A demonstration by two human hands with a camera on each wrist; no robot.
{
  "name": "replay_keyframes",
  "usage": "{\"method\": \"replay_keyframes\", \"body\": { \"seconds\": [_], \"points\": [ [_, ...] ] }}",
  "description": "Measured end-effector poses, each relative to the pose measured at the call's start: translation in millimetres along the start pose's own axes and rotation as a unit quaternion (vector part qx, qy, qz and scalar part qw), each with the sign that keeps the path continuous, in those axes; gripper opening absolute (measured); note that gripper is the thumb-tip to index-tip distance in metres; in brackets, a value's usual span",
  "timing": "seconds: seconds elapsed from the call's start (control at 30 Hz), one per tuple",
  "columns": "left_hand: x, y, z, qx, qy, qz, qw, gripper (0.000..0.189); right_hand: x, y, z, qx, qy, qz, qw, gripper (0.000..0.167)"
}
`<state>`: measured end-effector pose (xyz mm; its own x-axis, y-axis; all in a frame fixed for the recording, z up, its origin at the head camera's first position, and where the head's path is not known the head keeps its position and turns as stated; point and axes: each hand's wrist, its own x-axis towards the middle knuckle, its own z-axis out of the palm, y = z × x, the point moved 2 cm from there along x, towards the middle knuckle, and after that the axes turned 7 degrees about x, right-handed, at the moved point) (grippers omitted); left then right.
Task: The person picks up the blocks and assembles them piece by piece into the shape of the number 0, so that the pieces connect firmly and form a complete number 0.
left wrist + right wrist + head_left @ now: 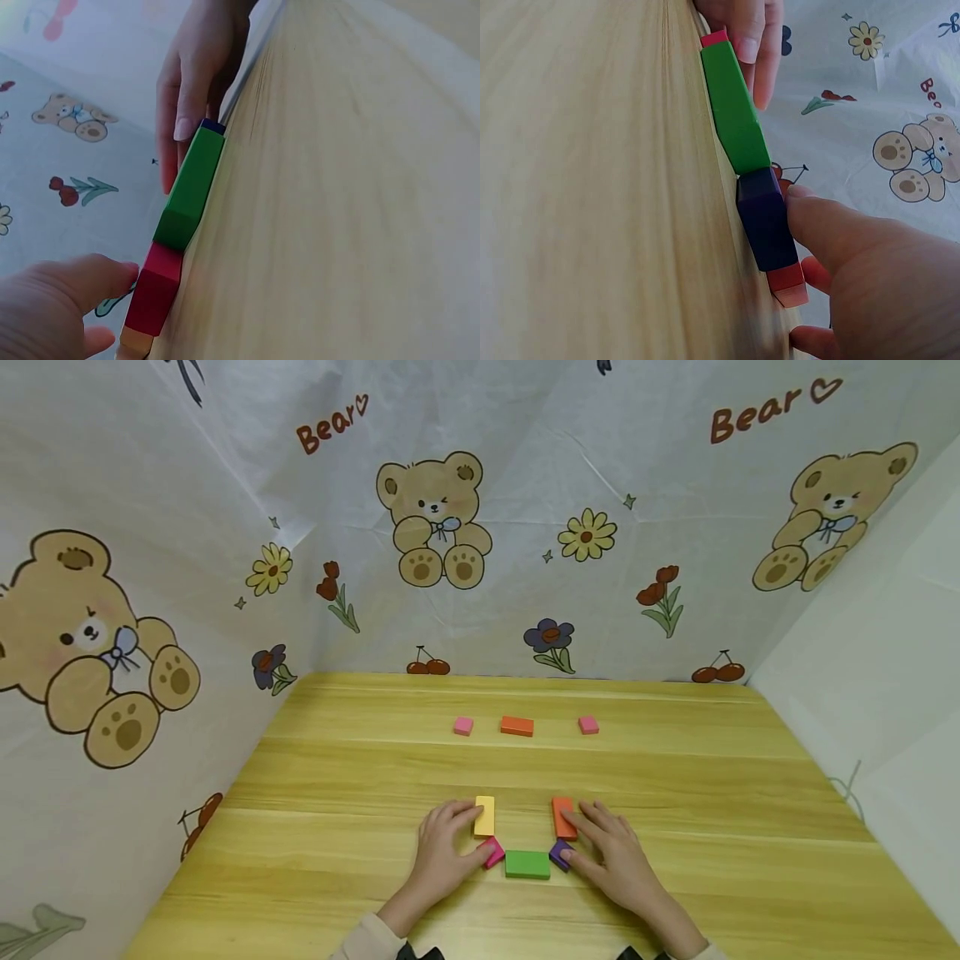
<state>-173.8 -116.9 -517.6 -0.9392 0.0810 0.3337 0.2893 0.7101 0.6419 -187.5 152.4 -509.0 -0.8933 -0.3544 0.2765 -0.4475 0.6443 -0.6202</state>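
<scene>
Five coloured blocks form a U on the table. A green block (527, 864) lies across the bottom, with a slanted magenta block (492, 852) at its left end and a slanted purple block (560, 854) at its right. Above these stand a yellow block (484, 817) on the left and an orange block (564, 818) on the right. My left hand (444, 852) has its thumb at the magenta block and its forefinger at the yellow one. With its thumb my right hand (617, 857) touches the purple block, while its forefinger rests on the orange one. Neither hand's fingers curl round a block.
Farther back on the wooden table (360, 768) lie a pink block (463, 727), a second orange block (517, 727) and another pink block (588, 725). A bear-print cloth (510, 593) hangs behind the table and along its left side.
</scene>
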Motion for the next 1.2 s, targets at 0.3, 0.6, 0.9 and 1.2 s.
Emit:
{"method": "replay_keyframes", "body": {
  "seconds": [0.3,0.6,0.9,1.2],
  "points": [
    [-0.4,-1.1,1.9,0.015,-0.017,-0.002,0.9997,0.050,0.4,-0.3,-0.7,0.000,-0.001,0.000,1.0000,0.054],
    [0.0,-0.9,1.6,0.015,-0.019,0.000,0.9997,0.050,1.1,2.3,0.1,-0.001,0.003,-0.007,1.0000,0.054],
    [-0.1,-2.3,2.5,0.018,-0.023,-0.001,0.9996,0.050,0.5,2.9,0.8,0.008,0.007,-0.004,0.9999,0.054],
    [-0.3,-1.8,2.2,0.015,-0.021,0.004,0.9997,0.051,1.3,3.2,-1.6,0.016,0.003,0.000,0.9999,0.051]
  ]
}}
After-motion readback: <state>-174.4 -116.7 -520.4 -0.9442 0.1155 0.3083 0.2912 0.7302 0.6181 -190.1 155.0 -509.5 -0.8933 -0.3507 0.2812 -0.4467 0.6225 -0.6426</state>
